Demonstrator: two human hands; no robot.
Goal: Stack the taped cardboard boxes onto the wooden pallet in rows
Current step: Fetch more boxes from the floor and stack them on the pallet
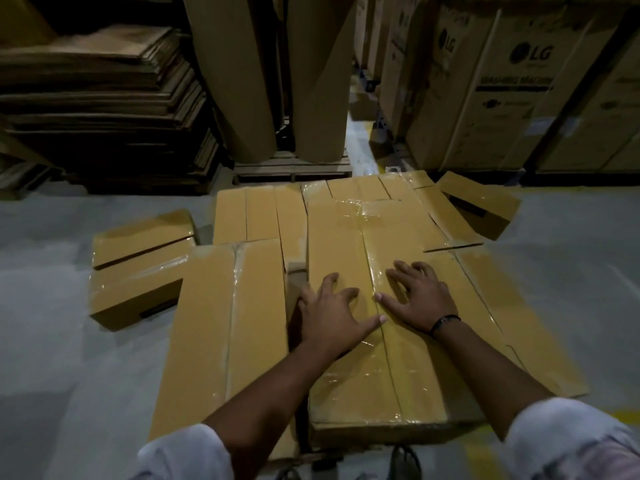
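Note:
Several long, flat, tan cardboard boxes sealed with clear tape lie side by side in front of me. The topmost box (pixel 360 375) is right below me. My left hand (pixel 332 315) rests flat on its left half with fingers spread. On its right half my right hand (pixel 420 299), with a dark wristband, presses down the same way. Another long box (pixel 221 323) lies just to the left, lower. More boxes (pixel 259 213) fill the row behind. The pallet under this stack is hidden by the boxes.
Two loose boxes (pixel 138 271) sit on the grey floor at the left, and one tilted box (pixel 485 206) at the far right. Behind stand large cardboard rolls (pixel 235 74) on a wooden pallet (pixel 291 168), flattened cardboard stacks (pixel 100 109), and tall printed cartons (pixel 519 88).

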